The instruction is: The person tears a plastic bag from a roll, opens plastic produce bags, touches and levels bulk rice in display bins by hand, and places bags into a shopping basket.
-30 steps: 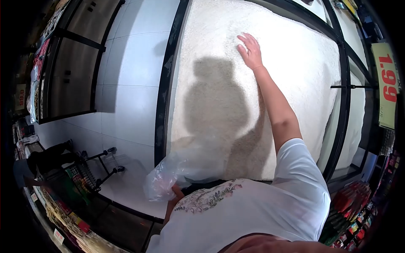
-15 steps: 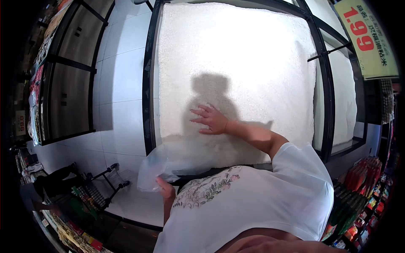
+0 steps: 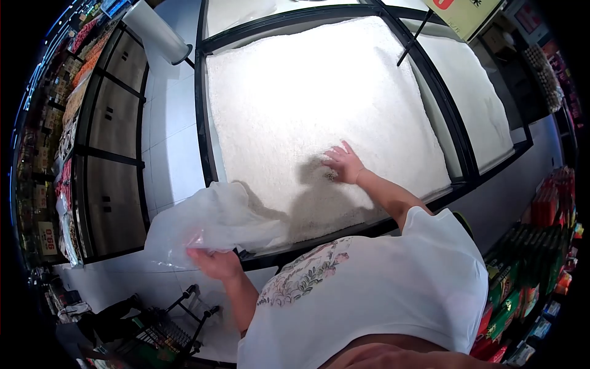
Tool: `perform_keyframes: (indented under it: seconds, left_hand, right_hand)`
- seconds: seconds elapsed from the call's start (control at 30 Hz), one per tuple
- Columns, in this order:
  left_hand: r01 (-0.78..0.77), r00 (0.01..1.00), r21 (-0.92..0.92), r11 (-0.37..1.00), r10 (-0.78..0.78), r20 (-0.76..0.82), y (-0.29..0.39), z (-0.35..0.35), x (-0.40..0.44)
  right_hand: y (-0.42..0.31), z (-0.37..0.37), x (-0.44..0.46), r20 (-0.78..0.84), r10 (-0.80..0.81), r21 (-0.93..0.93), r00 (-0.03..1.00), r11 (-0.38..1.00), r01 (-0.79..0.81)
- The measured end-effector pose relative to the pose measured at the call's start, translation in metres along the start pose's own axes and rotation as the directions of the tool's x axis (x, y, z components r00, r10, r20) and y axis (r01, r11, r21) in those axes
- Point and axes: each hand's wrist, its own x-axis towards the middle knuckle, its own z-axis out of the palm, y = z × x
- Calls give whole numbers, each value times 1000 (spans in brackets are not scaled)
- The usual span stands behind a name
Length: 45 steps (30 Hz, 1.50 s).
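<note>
A wide bin is filled with white rice (image 3: 276, 111), its surface bright under the light. My right hand (image 3: 345, 165) touches the rice toward the near right part of the bin, fingers spread, with a disturbed patch beside the fingertips. Grains seem to cling to those fingers. At the bin's near left corner, my left hand (image 3: 214, 263) grips a clear plastic bag (image 3: 209, 212). The bag looks puffed out, and part of it lies over the bin's edge. Whether anything is inside it, I cannot tell.
A black frame (image 3: 201, 111) borders the bin, and another rice bin (image 3: 461, 92) adjoins it on the right. A roll of plastic bags (image 3: 157, 31) stands at the far left. A shopping cart (image 3: 166, 332) is at lower left. Packaged goods (image 3: 522, 270) fill shelves at right.
My view has shifted. My right hand has moved right across the rice. My left hand and the plastic bag have come up further into view, with the bag spread wider.
</note>
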Motion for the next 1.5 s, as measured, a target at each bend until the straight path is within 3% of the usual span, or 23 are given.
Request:
perform_keyframes:
  seconds: [0.07,0.1,0.13,0.17,0.23,0.27,0.33,0.37,0.43,0.47,0.5,0.53,0.6,0.73,0.8,0.93,1.0,1.07,1.13,1.2,1.33,1.4,1.5]
  left_hand:
    - [-26,963,37,999,15,268,-15,7,-16]
    - [-228,922,239,944,130,364,-27,5,-22]
    - [-424,855,408,809,209,475,-39,2,-26]
    - [-427,855,403,809,217,471,-45,-2,-24]
    - [-669,629,492,557,70,774,-53,-8,-18]
    - [-674,620,483,559,74,781,-55,-7,-17]
    - [-407,831,672,618,-55,554,-59,-7,-18]
    - [-309,872,727,613,-123,474,-74,-21,-17]
    - [-335,877,765,550,-115,467,-89,-45,-11]
    - [-351,886,803,482,-107,451,-92,-53,-5]
    - [-358,880,802,478,-113,461,-92,-58,1]
    - [-327,894,840,433,-147,424,-92,-63,5]
    - [-296,900,879,374,-197,388,-94,-65,13]
    - [-270,926,897,350,-161,342,-113,-69,26]
    - [-278,925,901,334,-158,344,-119,-66,31]
    - [-384,899,889,250,-118,421,-121,-63,34]
    - [-406,894,887,221,-103,435,-120,-66,35]
    - [-448,875,867,217,-95,475,-113,-60,32]
    - [-431,883,870,239,-85,461,-115,-59,31]
    - [-416,891,870,263,-74,448,-115,-58,32]
    - [-365,909,893,262,-105,403,-112,-49,31]
    - [-406,899,882,237,-69,433,-108,-44,29]
    - [-403,893,880,252,-102,438,-103,-37,32]
  right_hand:
    - [11,4,-12,-132,262,48,956,965,-258]
    - [17,8,-19,-142,254,38,957,967,-251]
    - [22,14,-26,-172,394,81,903,919,-386]
    - [25,20,-30,-192,529,132,826,848,-513]
    - [26,34,-32,-231,551,142,802,834,-533]
    - [25,39,-33,-263,575,156,775,818,-554]
    - [1,20,-34,-170,390,125,905,920,-372]
    - [-12,16,-33,-123,276,115,953,958,-263]
    - [-32,26,-23,-169,-26,83,985,996,41]
    - [-45,31,-13,-187,-135,181,973,969,170]
    - [-59,35,-4,-257,-250,52,934,961,272]
    - [-65,37,12,-256,-239,65,936,962,264]
    - [-76,40,47,-294,-385,197,875,871,450]
    - [-59,35,129,-482,-461,162,745,789,593]
    - [-42,13,157,-462,-407,150,788,840,522]
    - [17,26,204,-639,-169,214,750,898,385]
    - [53,37,212,-621,-13,404,784,852,334]
    - [88,19,191,-515,100,253,851,967,39]
    - [114,1,156,-426,303,136,852,953,-271]
    - [126,-17,118,-331,508,114,795,858,-500]
    - [137,-8,42,-196,779,95,595,620,-779]
    - [126,1,10,-105,881,196,461,473,-859]
    - [98,14,-25,-21,920,263,391,382,-886]
